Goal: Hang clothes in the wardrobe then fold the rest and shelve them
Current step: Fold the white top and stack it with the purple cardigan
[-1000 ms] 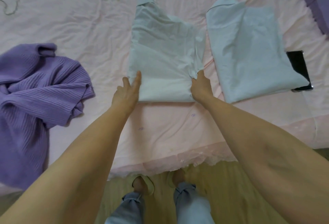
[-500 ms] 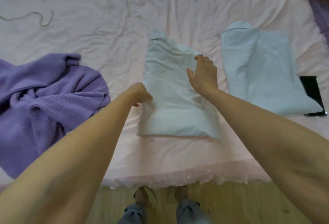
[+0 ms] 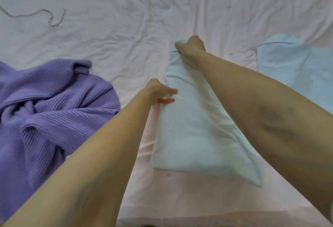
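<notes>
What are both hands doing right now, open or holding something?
Left hand: open, straight fingers resting on the left edge of the folded pale shirt.
Right hand: closed, gripping the far end of that same shirt.

Right hand (image 3: 191, 46) has advanced to grip the folded shirt's (image 3: 194, 129) far end; left hand (image 3: 158, 93) now touches its left edge.

bedsheet (image 3: 162, 19): pink cloth, matt, creased | sweater (image 3: 54, 109): purple ribbed knit | folded garment (image 3: 194, 136): smooth pale-blue cloth
</notes>
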`<action>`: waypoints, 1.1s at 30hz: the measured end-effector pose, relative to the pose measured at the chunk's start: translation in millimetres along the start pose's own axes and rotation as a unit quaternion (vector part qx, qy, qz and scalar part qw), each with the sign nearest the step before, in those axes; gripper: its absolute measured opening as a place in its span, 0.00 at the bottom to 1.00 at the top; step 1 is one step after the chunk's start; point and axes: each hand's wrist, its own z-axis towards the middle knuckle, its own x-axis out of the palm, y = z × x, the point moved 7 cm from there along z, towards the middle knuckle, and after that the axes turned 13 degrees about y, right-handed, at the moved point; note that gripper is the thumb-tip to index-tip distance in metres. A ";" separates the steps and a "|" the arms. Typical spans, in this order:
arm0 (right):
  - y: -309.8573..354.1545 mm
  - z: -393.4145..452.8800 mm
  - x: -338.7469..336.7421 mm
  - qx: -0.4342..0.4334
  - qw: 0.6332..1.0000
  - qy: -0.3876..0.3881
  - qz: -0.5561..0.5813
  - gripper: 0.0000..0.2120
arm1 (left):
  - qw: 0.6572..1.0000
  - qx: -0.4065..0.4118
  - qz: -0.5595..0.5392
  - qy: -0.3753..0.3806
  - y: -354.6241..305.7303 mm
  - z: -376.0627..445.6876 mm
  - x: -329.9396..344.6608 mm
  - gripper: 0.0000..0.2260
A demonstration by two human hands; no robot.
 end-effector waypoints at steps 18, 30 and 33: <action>4.9 -31.4 23.3 -0.203 0.919 -0.194 -0.275 0.25 | 0.868 0.004 0.479 -0.131 -8.5 5.0 7.0 0.54; -72.7 -79.6 45.7 -0.102 0.951 0.018 -0.293 0.28 | 0.808 0.052 0.586 -0.042 53.2 -39.4 42.6 0.66; -90.3 -164.2 56.4 -0.182 0.941 -0.004 -0.286 0.24 | 0.890 0.029 0.445 -0.094 77.8 -59.7 28.8 0.65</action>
